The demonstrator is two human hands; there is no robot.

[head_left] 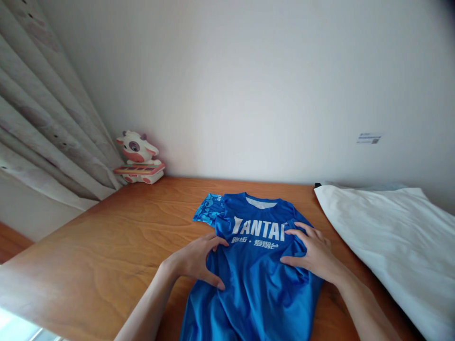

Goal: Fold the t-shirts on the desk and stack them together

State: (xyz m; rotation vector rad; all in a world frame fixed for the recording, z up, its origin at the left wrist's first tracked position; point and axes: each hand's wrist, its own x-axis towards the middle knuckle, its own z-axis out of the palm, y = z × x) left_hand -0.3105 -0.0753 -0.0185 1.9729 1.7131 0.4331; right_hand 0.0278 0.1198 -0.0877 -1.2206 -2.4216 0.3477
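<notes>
A blue short-sleeved T-shirt [261, 279] with white "YANTAI" lettering and smaller Chinese characters lies front up on the wooden surface [117, 241]. Its neckline points away from me, and the body is rumpled with loose folds. The patterned light-blue sleeve sticks out on the left; the right sleeve is mostly hidden. On the shirt's left edge rests my left hand [195, 258], thumb and index finger spread apart. My right hand [314, 251] touches the right side beside the lettering, its fingers also spread. Some fingertips of both hands are out of sight.
A cow-shaped toy keyboard [140, 161] stands in the far left corner by a pale curtain [46, 104]. White fabric [387, 227] covers the right side of the surface. Behind is a white wall [249, 90] with a small label [368, 139].
</notes>
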